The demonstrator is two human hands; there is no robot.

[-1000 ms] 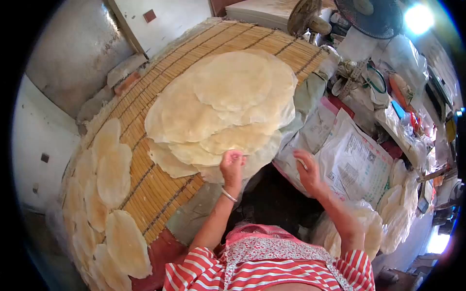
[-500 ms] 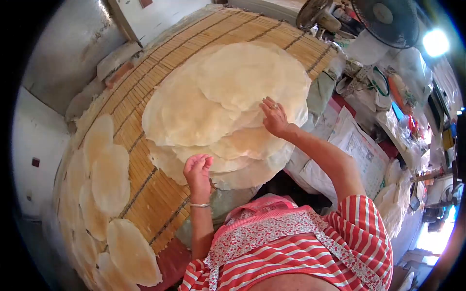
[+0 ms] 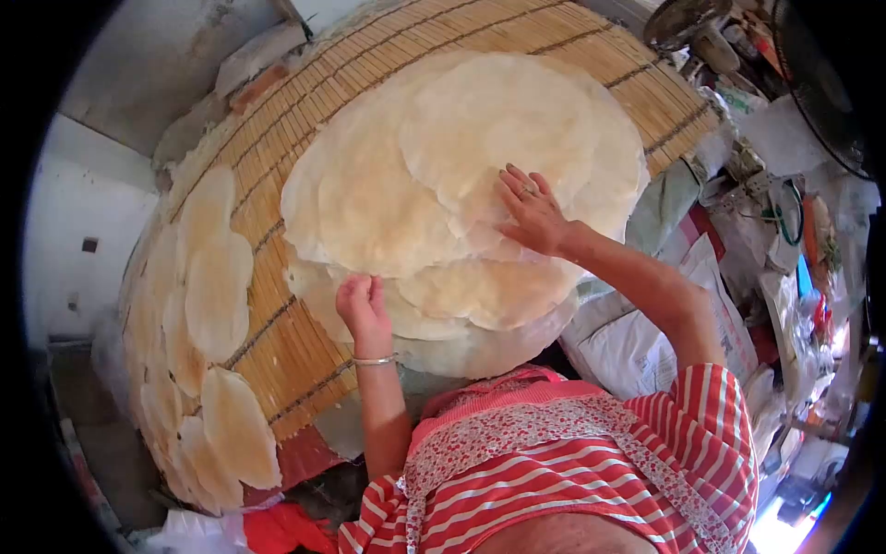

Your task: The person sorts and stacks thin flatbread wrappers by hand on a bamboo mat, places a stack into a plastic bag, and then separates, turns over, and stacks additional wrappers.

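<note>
A pile of large, thin, pale round pancakes overlaps on a slatted bamboo mat. My left hand is closed in a pinch at the near left of the pile, its fingertips at the edge of an upper pancake; how much of it they grip is partly hidden. On the upper pancakes rests my right hand, palm down, fingers stretched out and a ring on one of them. Lower pancakes stick out on the near side, between my two hands.
More thin pancakes overlap along the mat's left edge. To the right lie a white printed sack and cluttered plastic bags. A fan stands at the upper right. Red cloth shows at the lower left.
My view has shifted, moving the scene about. My left hand has closed its fingers and come to the upper pancake's edge. My right hand has flattened further onto the pile.
</note>
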